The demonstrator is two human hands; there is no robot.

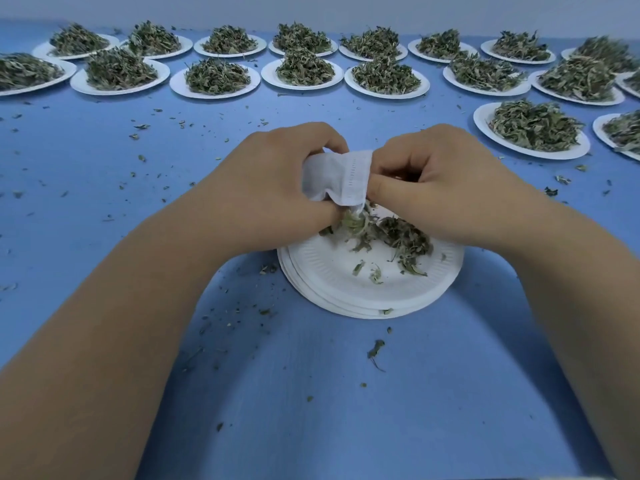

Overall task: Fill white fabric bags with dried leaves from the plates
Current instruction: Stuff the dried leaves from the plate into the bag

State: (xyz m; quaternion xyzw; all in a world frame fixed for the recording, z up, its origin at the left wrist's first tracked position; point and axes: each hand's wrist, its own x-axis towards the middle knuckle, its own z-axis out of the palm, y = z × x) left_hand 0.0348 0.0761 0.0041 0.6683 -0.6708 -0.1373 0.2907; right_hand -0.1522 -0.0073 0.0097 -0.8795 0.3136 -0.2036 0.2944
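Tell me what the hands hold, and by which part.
A white bag: the left hand bunches its body, the right hand pinches its stitched edge.

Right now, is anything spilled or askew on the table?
Yes: leaf crumbs are scattered across the blue table, mostly left of and in front of the plate stack, and a larger sprig lies in front of it. The stacked plates sit slightly offset. The left hand and right hand grip the white bag above it.

The bag (337, 178) is partly hidden, a right-edge plate (601, 133) cropped
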